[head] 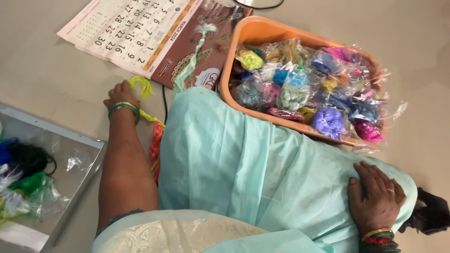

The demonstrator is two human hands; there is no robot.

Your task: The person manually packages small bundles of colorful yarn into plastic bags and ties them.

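The floor is the biggest thing here, plain beige and smooth, and I sit on it with my knee under pale mint cloth, which takes the middle of the view. Next in size is the orange tub at my front right, full of small clear bags of coloured thread, e.g. blue, pink, purple and yellow; I think they are packed so the colours stay apart. A wall calendar lies flat on the floor beside the tub, and a pale green braid lies across it, prob. to keep it straight and clean. At the left edge is a grey tray w/ loose black, green and blue thread in it. My right hand is flat on the knee, fingers spread, holding nothing; it seems only to lean there. My left hand is down at the floor, fingers curled over the yellow-green thread, but the fingertips are hidden, so I cannot tell if it really pinches it. That thread runs back along my arm and joins the orange thread, near the cloth edge.
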